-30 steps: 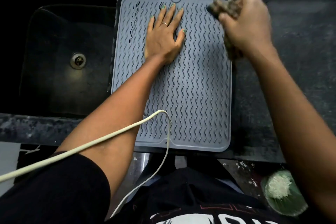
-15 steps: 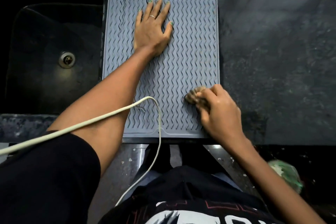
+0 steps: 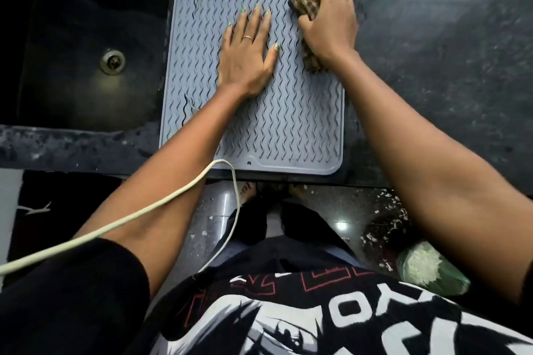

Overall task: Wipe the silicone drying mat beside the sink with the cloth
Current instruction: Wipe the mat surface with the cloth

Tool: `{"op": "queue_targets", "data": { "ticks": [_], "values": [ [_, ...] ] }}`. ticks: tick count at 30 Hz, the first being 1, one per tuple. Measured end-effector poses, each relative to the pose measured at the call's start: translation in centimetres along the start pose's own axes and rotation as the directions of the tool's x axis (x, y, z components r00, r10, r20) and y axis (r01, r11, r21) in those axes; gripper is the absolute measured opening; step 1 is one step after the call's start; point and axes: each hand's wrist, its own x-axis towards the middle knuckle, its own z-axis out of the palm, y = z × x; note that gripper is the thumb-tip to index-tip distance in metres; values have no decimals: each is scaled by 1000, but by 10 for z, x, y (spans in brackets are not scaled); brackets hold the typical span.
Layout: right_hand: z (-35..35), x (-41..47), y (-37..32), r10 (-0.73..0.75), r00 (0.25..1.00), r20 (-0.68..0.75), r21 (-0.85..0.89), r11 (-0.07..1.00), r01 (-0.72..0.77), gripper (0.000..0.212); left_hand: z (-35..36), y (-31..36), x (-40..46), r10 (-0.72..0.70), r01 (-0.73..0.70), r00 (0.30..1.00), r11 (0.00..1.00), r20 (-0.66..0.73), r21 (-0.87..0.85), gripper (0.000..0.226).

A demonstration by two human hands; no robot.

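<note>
I am pressing my left hand [image 3: 248,50] flat on the mat [image 3: 288,130], fingers straight and slightly spread, palm down near the middle of its upper half. My right hand [image 3: 328,24] is gripping the cloth [image 3: 304,6], fingers curled round the bunched checked fabric and holding it against the mat near the far right corner; one end of the cloth is sticking out beyond my knuckles and the other is trailing under my wrist. The two hands are sitting just beside each other, not touching.

The grey mat, ribbed with wavy ridges, is lying flat on the dark counter [image 3: 447,66], its left edge running along the sink [image 3: 86,52]. The drain [image 3: 113,61] is showing in the sink's dark basin. A pale cable [image 3: 129,217] is crossing over my left forearm and looping by the mat's near edge.
</note>
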Motion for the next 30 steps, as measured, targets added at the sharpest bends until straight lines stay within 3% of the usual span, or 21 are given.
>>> {"op": "queue_targets", "data": {
  "ticks": [6, 10, 14, 16, 20, 25, 30],
  "values": [
    [-4, -91, 15, -66, 997, -39, 68, 995, 68, 23, 0, 2, 0, -8, 8, 1000, 1000, 1, -2, 60],
    [-16, -176, 21, -91, 994, 54, 36, 995, 89, 21, -1, 2, 0, -4, 4, 1000, 1000, -8, -8, 61],
    [-29, -173, 18, -51, 978, 201, 33, 998, 46, 21, -2, 2, -2, -5, 5, 1000, 1000, 1, -16, 61],
    [-33, -150, 15, 16, 989, 150, 136, 990, -37, 24, -2, 2, -2, -2, 2, 1000, 1000, 14, -6, 61],
    [-29, -87, 11, 125, 986, -113, 313, 946, -84, 27, -3, 3, -10, 1, -2, 999, 1000, 38, 18, 64],
    [-17, -55, 22, 94, 996, 11, 117, 989, -95, 27, -1, 5, -30, 7, -8, 999, 1000, 37, 24, 65],
    [-22, -143, 27, -55, 993, 105, 42, 998, 51, 21, -2, 7, -31, -4, 3, 1000, 1000, 23, 8, 66]
  ]
}}
